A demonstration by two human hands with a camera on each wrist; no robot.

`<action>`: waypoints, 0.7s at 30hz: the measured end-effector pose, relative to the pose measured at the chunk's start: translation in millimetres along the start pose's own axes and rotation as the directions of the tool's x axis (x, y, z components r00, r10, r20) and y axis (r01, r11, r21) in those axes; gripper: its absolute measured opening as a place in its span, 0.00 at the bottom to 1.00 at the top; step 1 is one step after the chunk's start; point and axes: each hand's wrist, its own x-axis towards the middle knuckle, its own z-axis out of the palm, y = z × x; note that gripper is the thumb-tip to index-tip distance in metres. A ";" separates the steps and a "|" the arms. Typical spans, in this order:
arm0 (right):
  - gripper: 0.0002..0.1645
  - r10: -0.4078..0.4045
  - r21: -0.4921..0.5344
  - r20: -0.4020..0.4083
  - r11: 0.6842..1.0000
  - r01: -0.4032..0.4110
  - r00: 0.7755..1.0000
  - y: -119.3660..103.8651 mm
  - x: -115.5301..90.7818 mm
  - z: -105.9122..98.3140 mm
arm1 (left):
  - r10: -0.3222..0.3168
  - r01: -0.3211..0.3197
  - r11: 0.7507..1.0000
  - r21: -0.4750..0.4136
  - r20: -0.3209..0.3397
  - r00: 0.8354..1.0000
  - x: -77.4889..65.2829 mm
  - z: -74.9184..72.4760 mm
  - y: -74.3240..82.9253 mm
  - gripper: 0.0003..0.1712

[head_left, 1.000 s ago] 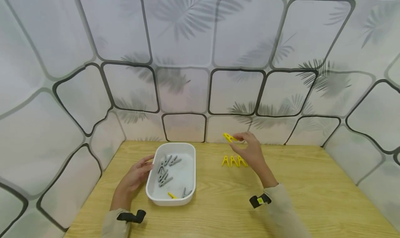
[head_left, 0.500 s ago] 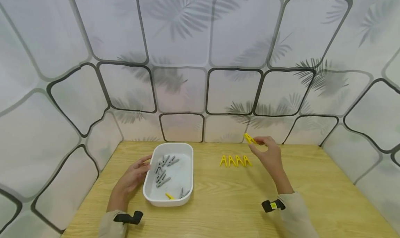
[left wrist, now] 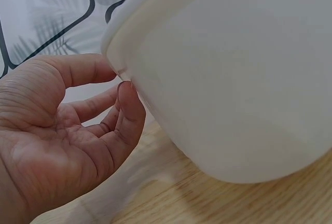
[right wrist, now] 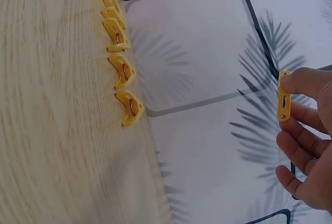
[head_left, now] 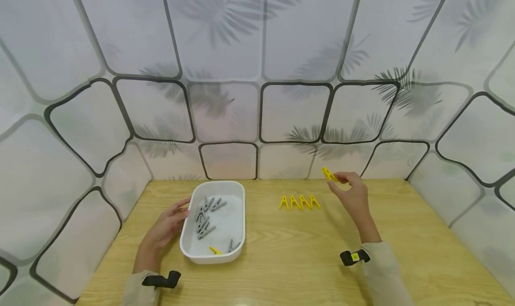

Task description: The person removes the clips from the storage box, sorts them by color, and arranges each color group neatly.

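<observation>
Two hands over the wooden table [head_left: 281, 261]. Right hand [head_left: 354, 196] raised toward the far edge, forearm slanting in from the near right, thumb and fingers pinching a yellow clip [head_left: 329, 173] in the air. Left hand [head_left: 166, 225] at the left rim of the white tub [head_left: 243, 207], fingers loosely bent, tips touching its outer wall. Versus one second ago: held clip shifted right, from above the row of four yellow clips [head_left: 293, 199] to past its right end; left hand unchanged.
</observation>
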 end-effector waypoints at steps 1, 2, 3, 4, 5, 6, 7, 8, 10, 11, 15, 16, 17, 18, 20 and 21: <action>0.17 0.011 -0.001 -0.003 1.000 -0.011 1.000 1.2 -0.5 -0.7 | 0.000 0.000 1.000 -0.001 0.005 1.000 0.1 -0.2 0.4 0.20; 0.17 0.021 -0.003 -0.005 1.000 -0.021 1.000 2.2 -1.2 -1.3 | 0.002 -0.002 1.000 -0.006 0.005 1.000 0.3 -0.3 0.7 0.20; 0.17 0.029 -0.009 -0.006 1.000 -0.029 1.000 3.2 -1.8 -1.6 | 0.001 0.000 1.000 -0.006 0.009 1.000 0.5 -0.6 0.9 0.20; 0.17 0.037 -0.018 -0.007 0.999 -0.037 0.999 4.2 -2.5 -1.8 | 0.000 0.000 1.000 -0.008 0.008 1.000 0.6 -0.6 1.0 0.20; 0.16 0.047 -0.026 -0.006 0.999 -0.047 0.999 5.2 -3.1 -1.8 | -0.003 0.003 1.000 -0.007 0.010 1.000 0.7 -0.7 1.1 0.20; 0.16 0.054 -0.031 -0.008 0.998 -0.055 0.998 5.8 -3.6 -1.7 | -0.001 0.001 1.000 -0.009 0.010 1.000 1.0 -0.6 1.0 0.20; 0.16 0.068 -0.036 -0.006 0.997 -0.068 0.998 6.9 -4.1 -1.5 | -0.003 0.003 1.000 -0.009 0.013 1.000 1.1 -0.6 1.0 0.20; 0.16 0.080 -0.040 -0.003 0.996 -0.080 0.997 8.0 -4.4 -1.2 | -0.003 0.003 1.000 -0.009 0.014 1.000 1.3 -0.7 0.8 0.20; 0.17 0.115 -0.046 0.004 0.992 -0.115 0.993 10.3 -4.7 -0.8 | -0.004 0.004 1.000 -0.014 0.019 1.000 1.5 -1.1 0.4 0.20; 0.17 0.133 -0.049 0.012 0.990 -0.132 0.991 11.6 -4.8 -0.5 | -0.002 0.003 1.000 -0.017 0.020 1.000 1.5 -1.1 0.4 0.20; 0.18 0.200 -0.083 0.067 0.977 -0.194 0.977 16.3 -5.7 1.2 | 0.002 -0.001 1.000 -0.028 0.024 1.000 0.7 -1.2 0.2 0.21; 0.18 0.209 -0.092 0.083 0.975 -0.201 0.974 16.8 -6.3 1.4 | 0.004 -0.003 1.000 -0.031 0.026 1.000 0.4 -0.8 0.3 0.20; 0.18 0.221 -0.101 0.097 0.972 -0.211 0.971 18.0 -6.9 1.9 | 0.006 -0.005 0.999 -0.031 0.030 1.000 0.3 -0.6 0.4 0.20; 0.18 0.232 -0.111 0.107 0.969 -0.220 0.967 19.0 -7.5 2.4 | 0.008 -0.007 0.999 -0.034 0.034 0.999 0.3 -0.4 0.3 0.20; 0.18 0.256 -0.130 0.125 0.962 -0.240 0.958 21.3 -9.2 3.4 | 0.012 -0.011 0.999 -0.038 0.044 0.999 0.3 0.3 0.6 0.20; 0.19 0.266 -0.138 0.134 0.959 -0.248 0.955 22.4 -10.2 3.8 | 0.015 -0.013 0.999 -0.038 0.047 0.999 0.3 0.6 0.6 0.21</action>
